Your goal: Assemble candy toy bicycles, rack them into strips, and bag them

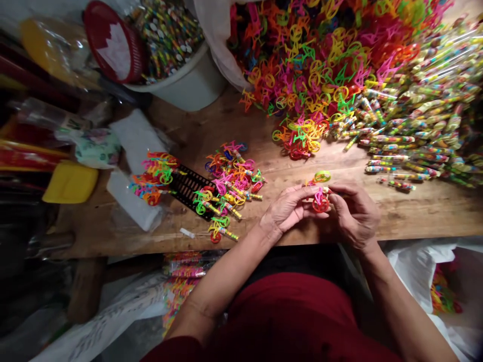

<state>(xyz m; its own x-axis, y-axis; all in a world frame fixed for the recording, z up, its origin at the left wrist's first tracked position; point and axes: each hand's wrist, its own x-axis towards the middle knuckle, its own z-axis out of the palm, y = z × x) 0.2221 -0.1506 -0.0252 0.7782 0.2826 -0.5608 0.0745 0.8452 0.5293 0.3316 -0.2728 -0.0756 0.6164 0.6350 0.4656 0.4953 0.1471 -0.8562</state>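
Close together over the front of the wooden table, my two hands meet around a small plastic toy bicycle with a pink frame and a red wheel. My left hand has its fingers closed about the toy. A yellow-green wheel shows just above its index finger; I cannot tell whether it belongs to the same toy. My right hand pinches with thumb and fingers what looks like a candy tube, of which only a small pale and red end shows.
Left of my hands lie several toy bicycles with candy tubes, partly over a black slotted rack. Behind are a heap of loose plastic bicycles, a pile of candy tubes, a white bucket and a red basket.
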